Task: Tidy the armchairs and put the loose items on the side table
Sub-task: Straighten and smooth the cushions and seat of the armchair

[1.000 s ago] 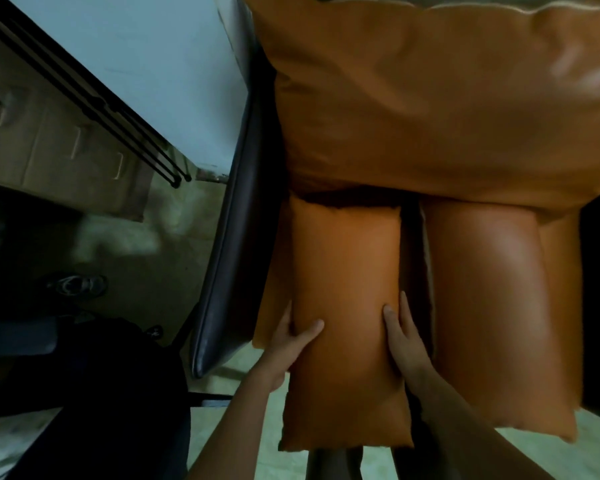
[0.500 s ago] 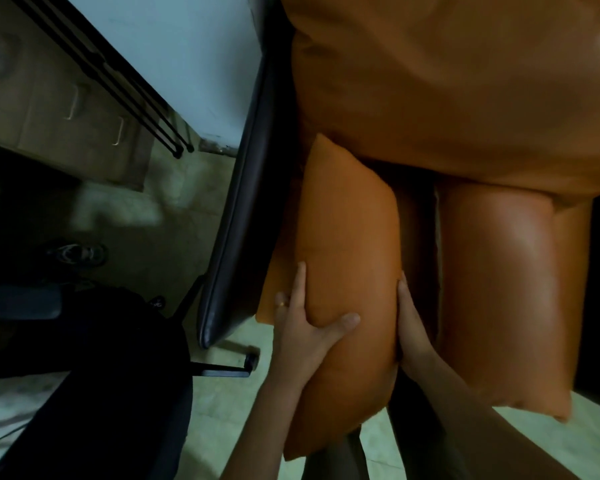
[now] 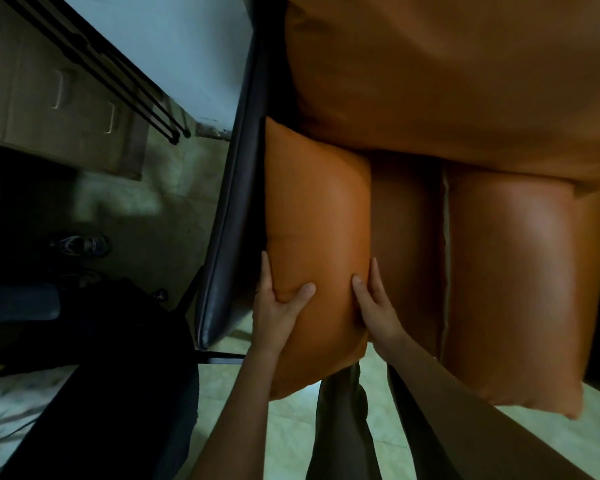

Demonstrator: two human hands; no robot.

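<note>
While your left hand and right hand grip the cushion from both sides, thumbs dug in, it stands against the black armrest. The slick cover could slip and drop it onto the tiled floor. Dim room, drawers on the left.

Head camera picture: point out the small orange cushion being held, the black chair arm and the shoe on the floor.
small orange cushion (image 3: 317, 216), head view, middle of its front face.
black chair arm (image 3: 236, 220), head view, its padded side.
shoe (image 3: 80, 244), head view, its upper.
</note>
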